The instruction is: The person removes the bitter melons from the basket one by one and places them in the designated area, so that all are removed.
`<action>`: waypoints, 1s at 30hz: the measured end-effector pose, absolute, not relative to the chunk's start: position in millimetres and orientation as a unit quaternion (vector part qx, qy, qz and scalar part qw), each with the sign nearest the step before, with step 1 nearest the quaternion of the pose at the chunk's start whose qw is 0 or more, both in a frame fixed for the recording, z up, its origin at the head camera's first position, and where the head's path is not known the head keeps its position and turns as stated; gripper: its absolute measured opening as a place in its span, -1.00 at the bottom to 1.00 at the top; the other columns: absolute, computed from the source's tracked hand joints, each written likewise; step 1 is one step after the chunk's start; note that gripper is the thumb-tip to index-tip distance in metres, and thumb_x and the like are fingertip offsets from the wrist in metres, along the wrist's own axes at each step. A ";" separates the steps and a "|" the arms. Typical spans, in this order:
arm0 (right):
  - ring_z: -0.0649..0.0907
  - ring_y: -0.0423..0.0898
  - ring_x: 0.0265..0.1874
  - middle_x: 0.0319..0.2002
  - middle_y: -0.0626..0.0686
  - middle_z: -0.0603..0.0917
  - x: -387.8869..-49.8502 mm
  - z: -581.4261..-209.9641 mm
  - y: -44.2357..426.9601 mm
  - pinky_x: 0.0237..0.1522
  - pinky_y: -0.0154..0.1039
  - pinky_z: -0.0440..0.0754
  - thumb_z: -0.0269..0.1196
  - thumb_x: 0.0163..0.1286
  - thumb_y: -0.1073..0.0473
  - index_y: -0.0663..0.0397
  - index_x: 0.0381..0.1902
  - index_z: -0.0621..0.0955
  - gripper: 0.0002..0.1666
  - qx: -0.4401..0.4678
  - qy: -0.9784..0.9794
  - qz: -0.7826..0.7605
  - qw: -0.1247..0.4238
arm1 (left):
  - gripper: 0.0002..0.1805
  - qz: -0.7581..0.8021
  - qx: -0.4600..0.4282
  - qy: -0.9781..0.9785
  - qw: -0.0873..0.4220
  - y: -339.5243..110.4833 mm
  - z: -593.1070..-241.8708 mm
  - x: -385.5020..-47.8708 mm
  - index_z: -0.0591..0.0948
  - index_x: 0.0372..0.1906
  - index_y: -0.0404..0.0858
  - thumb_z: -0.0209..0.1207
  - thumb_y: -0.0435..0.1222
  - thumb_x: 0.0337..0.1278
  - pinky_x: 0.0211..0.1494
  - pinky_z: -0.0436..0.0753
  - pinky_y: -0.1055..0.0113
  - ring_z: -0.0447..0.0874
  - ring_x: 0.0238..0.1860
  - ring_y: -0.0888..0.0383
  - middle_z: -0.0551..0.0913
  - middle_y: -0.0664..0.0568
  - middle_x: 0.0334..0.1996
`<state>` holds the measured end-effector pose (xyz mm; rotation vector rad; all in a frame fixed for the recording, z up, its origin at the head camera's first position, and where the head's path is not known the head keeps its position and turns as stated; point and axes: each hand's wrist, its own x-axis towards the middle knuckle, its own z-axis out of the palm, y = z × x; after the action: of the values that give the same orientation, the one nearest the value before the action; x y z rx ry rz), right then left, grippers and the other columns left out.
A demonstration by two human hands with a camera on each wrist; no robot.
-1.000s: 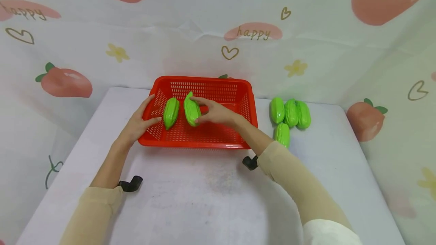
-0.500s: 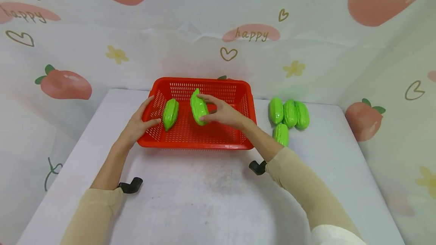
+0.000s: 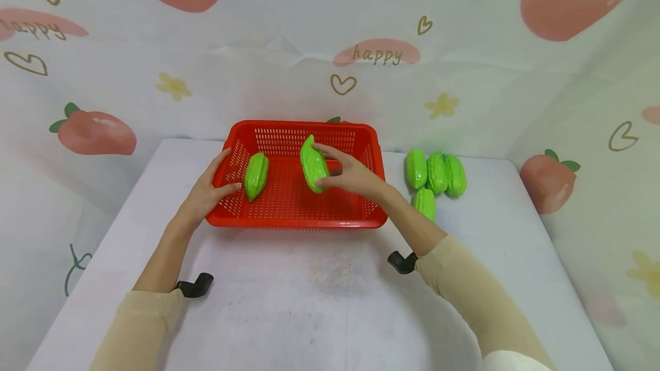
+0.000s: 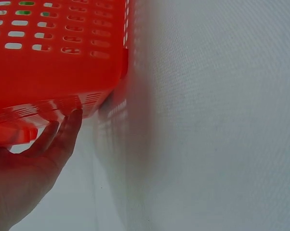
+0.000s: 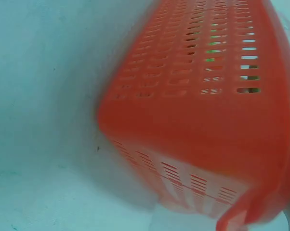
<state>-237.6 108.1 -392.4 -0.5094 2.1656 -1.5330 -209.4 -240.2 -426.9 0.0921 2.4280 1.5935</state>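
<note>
My right hand (image 3: pixel 353 176) holds a glossy green ribbed star fruit (image 3: pixel 313 166) between thumb and fingers, above the right-centre of the red plastic basket (image 3: pixel 289 223). A second star fruit (image 3: pixel 256 176) lies in the basket's left part. My left hand (image 3: pixel 203 196) grips the basket's left rim, with the thumb reaching over the inside. In the left wrist view the fingers of the left hand (image 4: pixel 34 173) touch the outside of the basket wall (image 4: pixel 48 72). The right wrist view shows the outside of the basket (image 5: pixel 193 120) but not the held star fruit.
Right of the basket, several more green star fruits (image 3: pixel 437 172) lie close together on the white table (image 3: pixel 330 302). A patterned cloth (image 3: pixel 289 44) hangs behind the table. Black wrist-worn pieces show at the left forearm (image 3: pixel 195 285) and right forearm (image 3: pixel 402 262).
My right hand has moved rightward within the basket, carrying the star fruit away from the other one. My left hand stays at the left rim. The head view has shifted slightly.
</note>
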 end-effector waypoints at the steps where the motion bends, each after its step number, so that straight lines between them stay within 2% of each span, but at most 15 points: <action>1: 0.57 0.06 0.12 0.34 -0.03 0.34 -236.4 -391.9 110.3 0.09 0.06 0.60 0.40 0.26 0.15 -0.52 0.47 0.28 -0.09 -0.185 0.786 -0.550 0.215 | -0.10 0.545 0.030 0.830 0.119 -240.1 -426.8 -209.0 -0.13 0.60 0.22 0.13 -0.22 0.37 -0.07 0.69 0.18 0.43 0.13 -0.16 0.09 -0.23 0.49; 6: 0.57 0.07 0.12 0.32 -0.03 0.36 -230.1 -387.6 122.6 0.02 -0.05 0.64 0.40 0.27 0.14 -0.56 0.47 0.27 -0.08 -0.192 0.794 -0.541 0.199 | -0.10 0.550 0.025 0.826 0.122 -240.5 -427.3 -208.5 -0.12 0.60 0.24 0.13 -0.20 0.37 -0.09 0.68 0.25 0.42 0.14 -0.16 0.08 -0.20 0.49; 15: 0.51 0.10 0.17 0.33 -0.04 0.34 -218.3 -379.6 144.0 0.06 0.07 0.60 0.35 0.30 0.18 -0.56 0.48 0.26 -0.09 -0.190 0.783 -0.561 0.189 | -0.10 0.563 0.022 0.816 0.126 -241.2 -427.6 -208.4 -0.12 0.59 0.27 0.13 -0.20 0.37 -0.09 0.69 0.24 0.42 0.14 -0.14 0.07 -0.21 0.49; 21: 0.45 0.11 0.23 0.36 -0.05 0.31 -212.6 -377.7 153.0 0.06 0.01 0.60 0.32 0.31 0.18 -0.54 0.49 0.25 -0.10 -0.180 0.790 -0.559 0.175 | -0.11 0.558 0.018 0.821 0.121 -241.3 -424.8 -208.4 -0.11 0.59 0.28 0.13 -0.20 0.37 -0.12 0.67 0.32 0.39 0.16 -0.16 0.07 -0.20 0.50; 30: 0.43 0.20 0.27 0.40 -0.02 0.27 -198.4 -379.4 172.9 0.10 0.10 0.57 0.29 0.33 0.21 -0.54 0.51 0.22 -0.10 -0.161 0.788 -0.570 0.166 | -0.10 0.565 0.024 0.815 0.122 -239.5 -426.1 -207.4 -0.12 0.60 0.23 0.13 -0.21 0.37 -0.06 0.68 0.19 0.39 0.17 -0.15 0.08 -0.22 0.49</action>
<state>-198.4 172.9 -379.4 -0.4576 2.2453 -1.6236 -207.4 -239.5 -426.1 0.0697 2.3795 1.6498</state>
